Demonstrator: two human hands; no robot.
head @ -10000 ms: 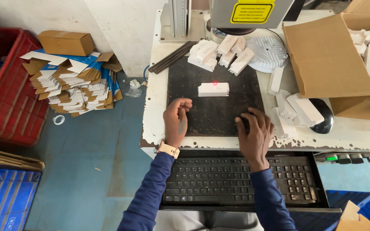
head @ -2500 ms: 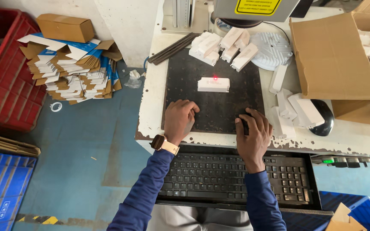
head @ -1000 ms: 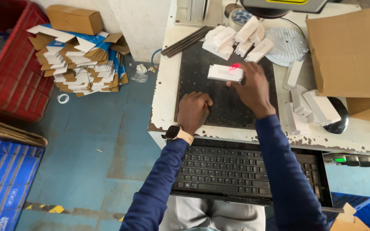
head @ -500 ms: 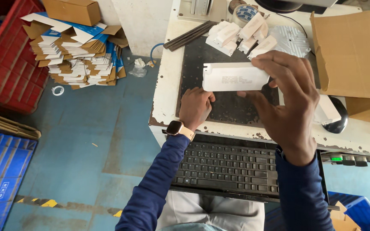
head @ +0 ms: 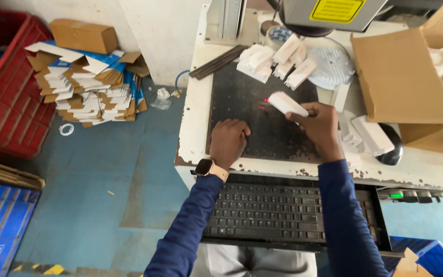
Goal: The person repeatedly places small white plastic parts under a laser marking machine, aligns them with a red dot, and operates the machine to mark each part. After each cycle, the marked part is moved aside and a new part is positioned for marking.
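A white block (head: 287,103) is pinched in the right hand (head: 320,123) fingers above the dark plate (head: 252,102), long axis slanting up-left. The left hand (head: 228,141), loosely curled and empty, rests on the plate nearby.

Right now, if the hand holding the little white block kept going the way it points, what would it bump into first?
Probably the pile of white blocks at the back of the black plate. The right hand aims its white block up-left toward them, though depth is hard to judge.
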